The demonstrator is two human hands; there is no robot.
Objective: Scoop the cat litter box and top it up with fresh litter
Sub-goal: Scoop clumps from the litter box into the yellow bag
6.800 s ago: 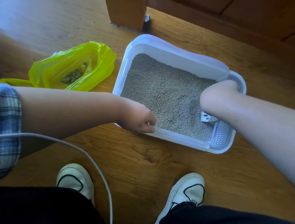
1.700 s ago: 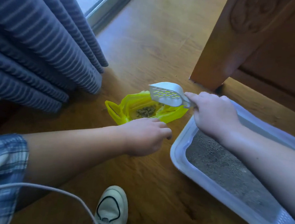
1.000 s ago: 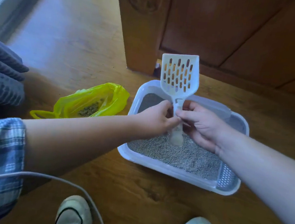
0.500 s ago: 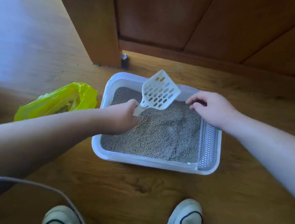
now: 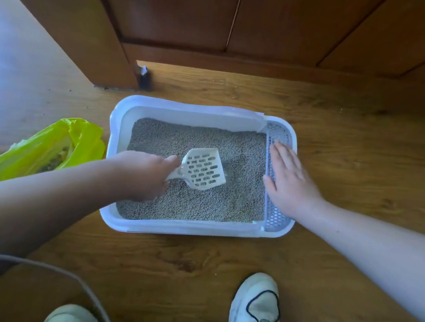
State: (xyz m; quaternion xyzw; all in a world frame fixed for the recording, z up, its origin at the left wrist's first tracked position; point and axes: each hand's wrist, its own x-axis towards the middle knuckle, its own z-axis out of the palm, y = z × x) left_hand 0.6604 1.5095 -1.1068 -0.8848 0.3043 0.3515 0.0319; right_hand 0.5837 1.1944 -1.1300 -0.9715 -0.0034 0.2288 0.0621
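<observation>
One litter box, one scoop, two hands at work.

One white litter box (image 5: 182,229) sits on the wooden floor (image 5: 197,262), filled with grey litter (image 5: 231,198), just in front of a brown wooden cabinet (image 5: 180,16). Left hand (image 5: 146,175) is curled round the handle of the one slotted white scoop (image 5: 203,169), whose blade lies over the litter near the middle of the box. Right hand (image 5: 289,183) is flat with fingers straight, resting on the grated ledge (image 5: 274,217) at the box's right end and holding nothing. One yellow-green bag (image 5: 53,144) lies open just left of the box, with dark clumps inside. Shoes, two, both white: right shoe (image 5: 255,306) and left shoe (image 5: 72,315), near the bottom edge. One grey cord (image 5: 68,274) curves across the lower left.
</observation>
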